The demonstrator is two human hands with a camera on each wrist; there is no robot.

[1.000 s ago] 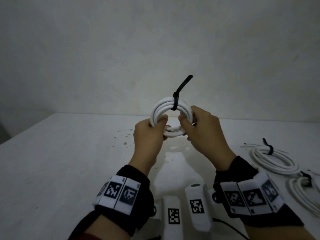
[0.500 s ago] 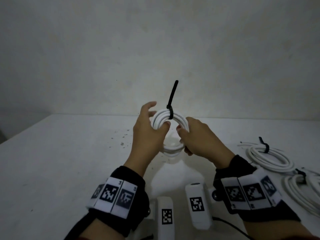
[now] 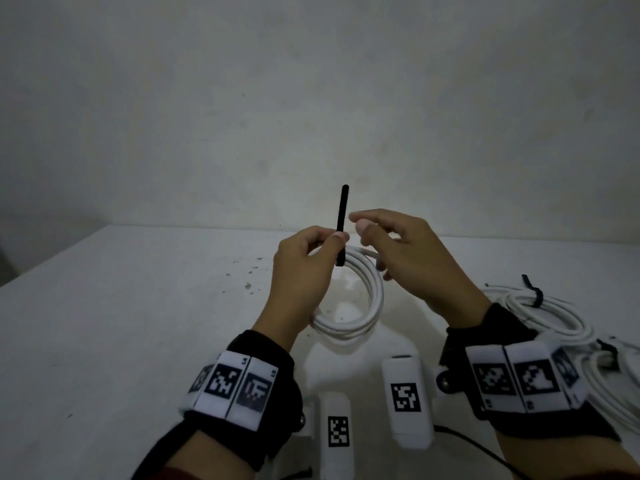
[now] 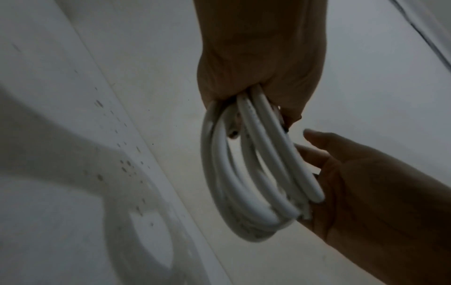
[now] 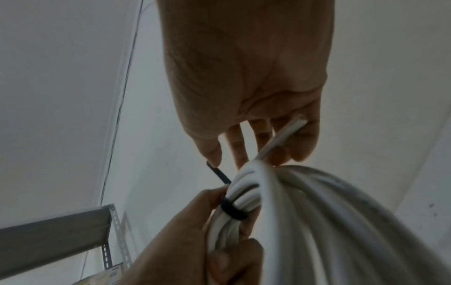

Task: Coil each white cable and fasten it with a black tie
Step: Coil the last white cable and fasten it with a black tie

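A white cable coil hangs above the table, bound at its top by a black tie whose tail stands straight up. My left hand pinches the coil right at the tie band. In the left wrist view the coil hangs from that grip. My right hand hovers just right of the tail, fingers loosely extended. In the right wrist view its thumb tip is at the tail's end and a loose cable end lies across its fingers.
Two tied white coils lie on the white table at the right. Two white tagged devices and a black wire sit near the front edge. A plain wall stands close behind.
The coil has dropped lower and tipped flatter. My left hand shifted up to pinch at the tie. My right hand let go of the coil and rose beside the now upright tail.
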